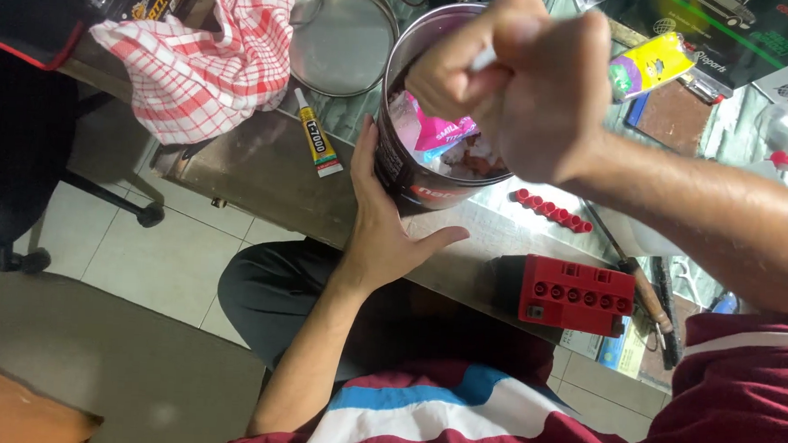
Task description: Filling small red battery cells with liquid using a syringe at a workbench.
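The metal-topped table carries everything, and the tall dark tin stands upright near its front edge, its long axis vertical and its open mouth facing up, stuffed with a pink packet and scraps. Left of the tin lies a red checked cloth, and just behind the tin on that side a round metal lid. In front of the tin, to the right, sits a red battery. The left hand presses flat against the tin's near wall. The right hand is fisted over the mouth, clamped on a thin white tool. A yellow glue tube lies between cloth and tin.
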